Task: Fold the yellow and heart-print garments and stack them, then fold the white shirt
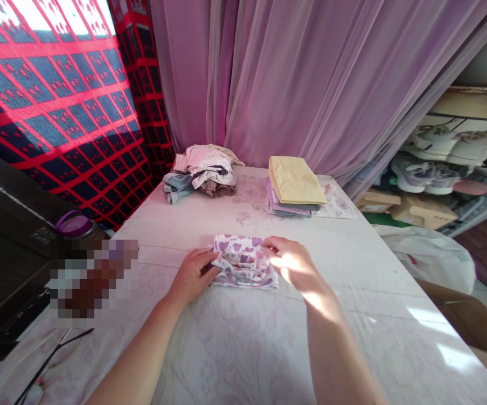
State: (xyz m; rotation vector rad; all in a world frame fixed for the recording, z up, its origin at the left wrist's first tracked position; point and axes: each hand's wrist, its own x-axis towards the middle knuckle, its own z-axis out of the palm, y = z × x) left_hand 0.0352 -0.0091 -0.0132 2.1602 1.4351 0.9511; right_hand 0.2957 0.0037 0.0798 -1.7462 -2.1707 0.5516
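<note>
A small folded cloth garment (243, 261), white with purple hearts and a gathered band across its middle, lies on the table in front of me. My left hand (195, 273) pinches its left edge, thumb below and fingers curled over the side. At the opposite edge, my right hand (289, 259) grips the fabric with bent fingers, some fingertips hidden behind the cloth. Farther back on the right is a stack of folded clothes with a yellow folded cloth (296, 180) on top. A loose heap of clothes (209, 169) sits at the back left.
A pale floral cover (235, 349) spreads over the table. Glasses (57, 351) and a blurred patch lie at the left edge, near a purple-lidded container (76, 225). Curtains (277, 79) hang behind. On the right stand shoes (424, 174), a plastic bag (433, 253) and a cardboard box (467, 320).
</note>
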